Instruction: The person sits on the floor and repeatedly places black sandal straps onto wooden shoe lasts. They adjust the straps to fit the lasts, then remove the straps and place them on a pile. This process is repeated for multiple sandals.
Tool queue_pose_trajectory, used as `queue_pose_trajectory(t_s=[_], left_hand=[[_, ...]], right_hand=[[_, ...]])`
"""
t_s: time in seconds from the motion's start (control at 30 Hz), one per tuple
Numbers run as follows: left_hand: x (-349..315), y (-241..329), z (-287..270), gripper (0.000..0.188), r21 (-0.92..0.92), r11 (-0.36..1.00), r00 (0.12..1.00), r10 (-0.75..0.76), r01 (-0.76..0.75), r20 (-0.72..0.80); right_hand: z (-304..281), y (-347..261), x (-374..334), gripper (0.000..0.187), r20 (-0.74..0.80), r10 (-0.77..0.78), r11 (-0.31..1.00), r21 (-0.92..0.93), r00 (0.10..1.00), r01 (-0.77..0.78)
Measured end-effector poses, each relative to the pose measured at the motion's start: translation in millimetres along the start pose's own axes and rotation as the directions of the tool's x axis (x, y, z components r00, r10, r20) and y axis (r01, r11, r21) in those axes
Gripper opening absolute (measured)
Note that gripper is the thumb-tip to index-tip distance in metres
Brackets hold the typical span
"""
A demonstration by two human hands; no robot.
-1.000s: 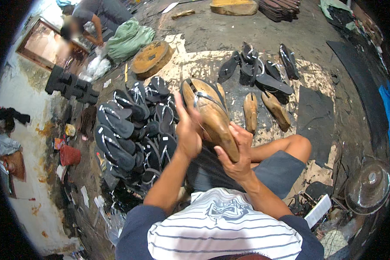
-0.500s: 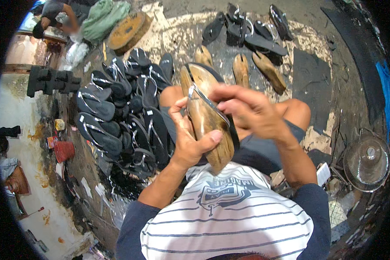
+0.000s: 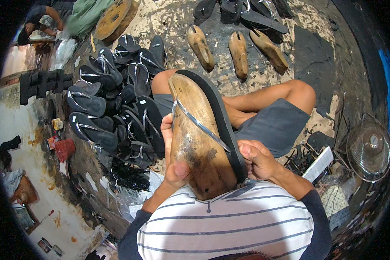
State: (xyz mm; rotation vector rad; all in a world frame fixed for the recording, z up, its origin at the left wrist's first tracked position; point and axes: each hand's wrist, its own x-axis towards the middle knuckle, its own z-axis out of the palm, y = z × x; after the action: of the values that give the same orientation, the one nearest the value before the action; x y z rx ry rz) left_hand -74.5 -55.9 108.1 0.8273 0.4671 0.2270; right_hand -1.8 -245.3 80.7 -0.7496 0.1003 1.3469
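A wooden shoe last [image 3: 199,164] is held close in front of my chest, tilted, its toe end pointing away. Against its far right side lies the black sole [image 3: 215,102] of a flip-flop, and a shiny silver strap [image 3: 199,123] crosses the last's face. My left hand [image 3: 174,172] is closed round the last's left side, thumb on the wood near the heel and fingers behind. At the lower right, my right hand [image 3: 259,159] grips the sole's edge by the heel, its thumb on the near side; some fingertips are hidden behind it.
Black flip-flops [image 3: 89,130] with silver straps are heaped on my left. Three more wooden lasts [image 3: 238,56] lie ahead, with further dark sandals [image 3: 264,21] beyond. A metal fan [image 3: 370,147] stands at right. Another person's arm [image 3: 55,17] shows at the far left.
The last and sandal have come nearer and turned, showing more black sole. My right hand has dropped from the strap to the sole's heel edge; my left still holds the last.
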Motion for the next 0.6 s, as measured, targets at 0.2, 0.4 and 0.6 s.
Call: queue_pose_trajectory(t_s=[0.2,0.4,0.6], left_hand=[[2.1,15.7,7.9,0.122,0.106,0.994,0.998,-0.037,0.032,0.045],[7.6,52.9,40.2,0.117,0.839,0.405,0.891,-0.112,-0.363,0.44],[8.7,15.5,-21.3,0.069,0.311,0.939,0.955,-0.217,0.148,0.201]], right_hand=[[-25.5,-6.9,1.6,0.039,0.099,-0.15,0.942,-0.288,0.984,0.173],[-25.5,-99.7,70.3,0.068,0.203,-0.244,0.933,-0.219,0.948,0.287],[-19.4,-75.2,96.8,0.065,0.145,-0.419,0.873,-0.206,0.896,0.441]])
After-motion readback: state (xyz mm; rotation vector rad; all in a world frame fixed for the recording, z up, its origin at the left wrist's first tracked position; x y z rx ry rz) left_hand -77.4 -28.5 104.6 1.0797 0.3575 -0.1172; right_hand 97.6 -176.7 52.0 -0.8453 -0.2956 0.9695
